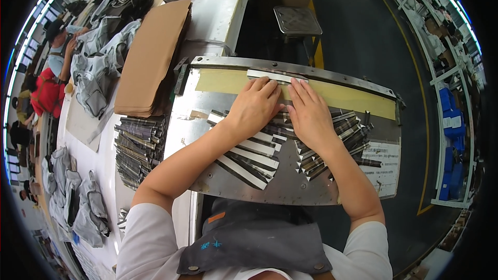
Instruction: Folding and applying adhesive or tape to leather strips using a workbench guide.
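The left hand [255,105] and the right hand [311,113] are held side by side, with palms down and fingers almost straight. A narrow white strip [263,73] is touched from above by the fingertips of both hands; it is laid at the far side of the metal worktop [290,184], just beside a long metal bar [223,63]. Under the strip, a yellow band [358,101] is stretched from left to right. Nearer, dark-and-white strips [254,161] are spread on the left, and a pile of patterned strips [311,165] is placed on the right. Further left, a thick bundle of strips [137,150] is seen near a stack of brown sheets [151,62].
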{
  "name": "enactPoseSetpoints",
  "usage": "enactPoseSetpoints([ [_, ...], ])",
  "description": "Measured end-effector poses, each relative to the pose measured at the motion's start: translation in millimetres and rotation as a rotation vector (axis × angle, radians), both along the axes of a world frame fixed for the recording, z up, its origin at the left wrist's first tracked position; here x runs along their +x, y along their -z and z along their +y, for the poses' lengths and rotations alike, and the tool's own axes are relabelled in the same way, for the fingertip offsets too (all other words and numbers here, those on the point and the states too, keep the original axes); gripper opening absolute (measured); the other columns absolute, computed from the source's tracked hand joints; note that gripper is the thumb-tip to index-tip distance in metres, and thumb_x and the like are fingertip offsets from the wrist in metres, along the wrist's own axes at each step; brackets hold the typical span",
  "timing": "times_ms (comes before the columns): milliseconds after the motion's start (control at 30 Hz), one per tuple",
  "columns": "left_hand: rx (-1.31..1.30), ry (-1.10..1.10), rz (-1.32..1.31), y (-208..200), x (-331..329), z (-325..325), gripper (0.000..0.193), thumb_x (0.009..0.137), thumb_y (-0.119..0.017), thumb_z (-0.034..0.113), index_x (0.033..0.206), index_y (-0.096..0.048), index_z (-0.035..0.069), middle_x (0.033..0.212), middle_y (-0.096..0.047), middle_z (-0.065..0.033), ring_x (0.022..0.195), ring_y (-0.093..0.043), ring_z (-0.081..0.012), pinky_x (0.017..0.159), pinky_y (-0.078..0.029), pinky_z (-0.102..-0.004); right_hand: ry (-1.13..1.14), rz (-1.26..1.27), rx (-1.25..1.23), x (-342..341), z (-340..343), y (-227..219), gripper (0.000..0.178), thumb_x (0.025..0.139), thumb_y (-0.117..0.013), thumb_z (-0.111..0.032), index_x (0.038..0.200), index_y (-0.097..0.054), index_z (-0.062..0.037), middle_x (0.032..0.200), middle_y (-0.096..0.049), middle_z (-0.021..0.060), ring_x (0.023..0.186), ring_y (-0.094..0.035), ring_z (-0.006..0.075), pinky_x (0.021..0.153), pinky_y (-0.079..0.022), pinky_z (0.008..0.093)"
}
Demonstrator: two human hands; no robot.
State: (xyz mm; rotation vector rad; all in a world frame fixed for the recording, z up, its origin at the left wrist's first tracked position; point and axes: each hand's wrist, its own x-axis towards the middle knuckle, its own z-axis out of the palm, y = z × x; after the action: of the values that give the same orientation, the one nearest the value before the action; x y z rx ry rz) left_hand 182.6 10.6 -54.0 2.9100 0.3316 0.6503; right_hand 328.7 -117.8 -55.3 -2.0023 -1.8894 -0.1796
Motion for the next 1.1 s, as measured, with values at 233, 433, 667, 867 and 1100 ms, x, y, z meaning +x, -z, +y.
enactPoseSetpoints([
  [233, 0.023, -0.04, 0.007, 1, 0, -7, 0.047, 0.089, -0.065, 0.03, 0.122, -0.058, -0.002, 0.131, -0.054, -0.017, 0.121, -0.049, -0.0368, 0.102, -0.042, -0.0431, -0.024, 0.016, 0.005, 2, 3, -5, 0.044, 0.093, -0.057, -0.018, 0.132, -0.053, 0.0019, 0.143, -0.049, 0.0142, 0.135, -0.041, 0.032, 0.11, -0.035, 0.0444],
  [433, 0.082, -0.074, 0.036, -2, -1, -10, 0.049, 0.089, -0.064, 0.031, 0.124, -0.057, -0.003, 0.132, -0.054, -0.0158, 0.12, -0.048, -0.039, 0.102, -0.04, -0.0468, -0.037, 0.045, -0.044, 2, 3, -7, 0.044, 0.092, -0.057, -0.013, 0.133, -0.052, 0.0002, 0.144, -0.047, 0.0133, 0.134, -0.041, 0.0323, 0.109, -0.035, 0.0451],
  [667, 0.074, -0.022, 0.056, -7, -3, -10, 0.043, 0.089, -0.065, 0.03, 0.117, -0.062, -0.002, 0.13, -0.056, -0.0134, 0.117, -0.051, -0.0367, 0.099, -0.043, -0.0441, 0.053, 0.159, 0.136, 17, 10, -1, 0.035, 0.088, -0.061, -0.007, 0.12, -0.059, 0.0036, 0.122, -0.056, 0.015, 0.117, -0.05, 0.0337, 0.098, -0.044, 0.0415],
  [867, 0.036, 0.025, 0.012, -9, -2, -9, 0.04, 0.089, -0.066, 0.029, 0.114, -0.063, -0.001, 0.127, -0.059, -0.0129, 0.115, -0.052, -0.035, 0.098, -0.043, -0.043, 0.172, 0.306, 0.17, 29, 14, 2, 0.021, 0.084, -0.064, -0.002, 0.105, -0.063, 0.0007, 0.102, -0.058, 0.0129, 0.097, -0.054, 0.0326, 0.086, -0.046, 0.0422],
  [1100, 0.044, 0.007, 0.017, -5, -2, -10, 0.044, 0.089, -0.065, 0.03, 0.12, -0.06, -0.001, 0.132, -0.057, -0.0131, 0.116, -0.051, -0.0354, 0.099, -0.043, -0.0437, 0.223, 0.275, 0.193, 30, 18, -2, 0.006, 0.083, -0.065, -0.001, 0.088, -0.061, -0.0017, 0.09, -0.06, 0.011, 0.088, -0.057, 0.0309, 0.079, -0.047, 0.0408],
])
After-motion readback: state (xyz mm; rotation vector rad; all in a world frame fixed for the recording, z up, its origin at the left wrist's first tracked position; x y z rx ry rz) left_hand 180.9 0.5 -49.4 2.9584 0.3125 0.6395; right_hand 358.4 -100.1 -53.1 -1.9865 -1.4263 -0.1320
